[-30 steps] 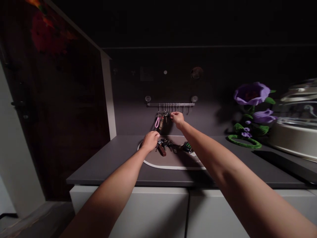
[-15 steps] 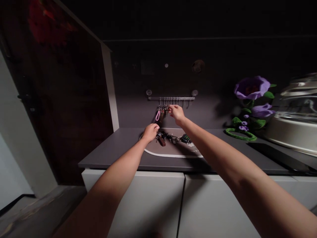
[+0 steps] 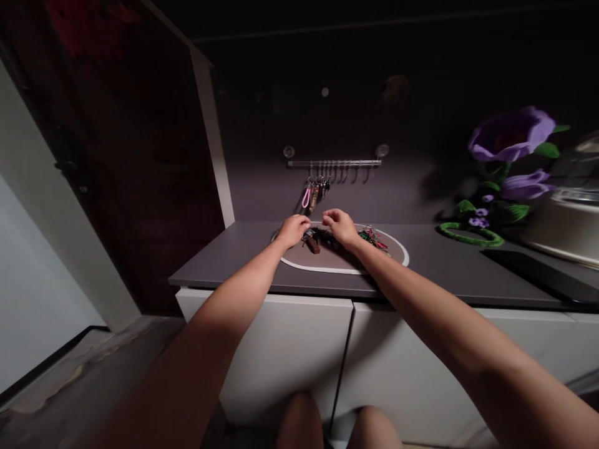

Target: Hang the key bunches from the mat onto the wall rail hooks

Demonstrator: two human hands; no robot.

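Observation:
My left hand (image 3: pixel 294 231) is low over the left end of an oval mat (image 3: pixel 322 269), its fingers pressed together beside a brown key fob (image 3: pixel 313 245). What those fingers hold, if anything, is hidden. Across from it, my right hand (image 3: pixel 342 231) is above the mat's middle with its fingers curled in; I cannot make out anything between them. Dark keys lie partly hidden beneath it, and a red and green bunch of keys (image 3: pixel 374 239) lies to its right. Behind, a pink loop strap (image 3: pixel 306 197), a brown patterned key holder (image 3: pixel 314 198) and several keys (image 3: pixel 324 186) hang from hooks.
A clear hook rail (image 3: pixel 334 163) is fixed to the dark wall, with bare hooks along its right part. Purple flowers (image 3: pixel 512 134) in a green ring stand to the right, near a large cream appliance (image 3: pixel 561 218). A dark flat object (image 3: pixel 533 274) lies before it.
My right hand has come down from the hanging keys to just above the mat. The keys stay hanging on the hooks. My left hand remains by the brown fob; the view has tilted down.

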